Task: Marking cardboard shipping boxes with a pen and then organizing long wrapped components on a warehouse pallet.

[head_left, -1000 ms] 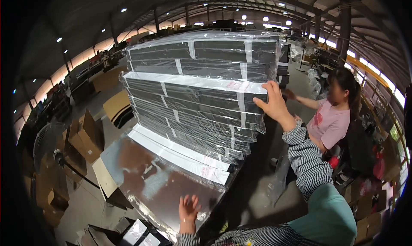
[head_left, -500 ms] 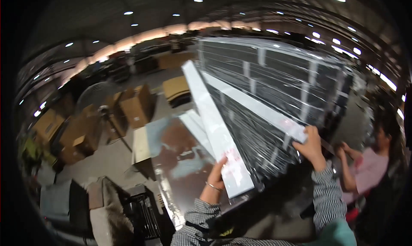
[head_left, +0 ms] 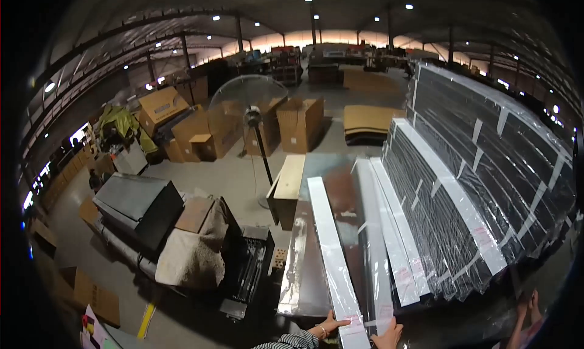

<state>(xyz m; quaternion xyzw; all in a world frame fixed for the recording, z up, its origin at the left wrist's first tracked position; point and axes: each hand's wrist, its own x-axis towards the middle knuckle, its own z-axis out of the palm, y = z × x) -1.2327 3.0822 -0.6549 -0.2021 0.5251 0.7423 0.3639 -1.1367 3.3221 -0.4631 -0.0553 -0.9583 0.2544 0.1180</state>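
Observation:
A long flat white strip (head_left: 331, 245) lies lengthwise over the left part of a metal-topped table (head_left: 304, 282). My left hand (head_left: 330, 326) grips its near end from the left side, thumb on top. Close beside it, my right hand (head_left: 387, 335) is closed around the near end of a long strip wrapped in clear plastic (head_left: 375, 258); some of its fingers are hidden. Further right lie more white strips (head_left: 401, 264), and another white strip (head_left: 453, 194) rests on the plastic-wrapped dark stack (head_left: 420, 203).
A taller wrapped dark stack (head_left: 486, 148) stands at the right. Beyond the table are a standing fan (head_left: 252, 116), cardboard boxes (head_left: 301, 124) and brown sheets (head_left: 372, 121). Dark cases and a cloth-covered item (head_left: 194, 254) stand left. Another person's hands (head_left: 531, 309) show at lower right.
The white strip in my left hand has come down onto the table's left part. My right hand has left the strip on the stack and moved beside my left. The view has swung left.

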